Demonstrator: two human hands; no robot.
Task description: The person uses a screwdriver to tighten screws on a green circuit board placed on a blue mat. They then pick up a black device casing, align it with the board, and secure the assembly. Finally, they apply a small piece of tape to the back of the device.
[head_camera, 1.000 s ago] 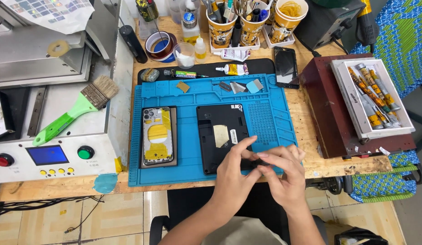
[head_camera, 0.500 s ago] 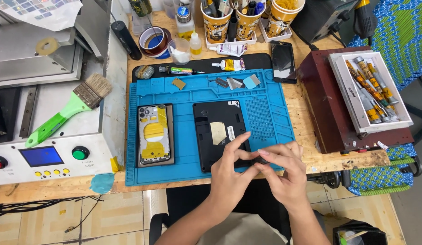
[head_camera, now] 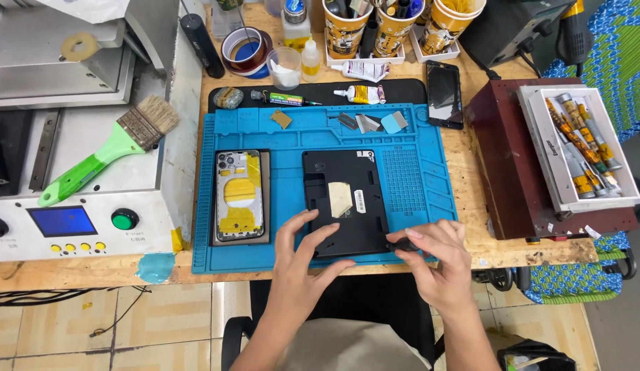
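A black rectangular plate (head_camera: 344,199) with a pale sticker lies on the blue work mat (head_camera: 409,185). My left hand (head_camera: 303,257) rests with spread fingers on the plate's near left corner. My right hand (head_camera: 437,257) pinches a small black part (head_camera: 404,244) at the plate's near right corner. An opened phone frame with yellow tape (head_camera: 239,196) lies on a dark slab at the mat's left side, apart from both hands.
A grey machine with a blue screen (head_camera: 62,221) and a green brush (head_camera: 103,154) stands at left. A black phone (head_camera: 444,94), cups of tools (head_camera: 347,27), glue tubes and a dark red box holding a white tray of screwdrivers (head_camera: 581,148) fill the back and right.
My hands have separated: the left now spreads over the plate's near left corner and the right has shifted right to its near right corner. The camera view has shifted slightly.
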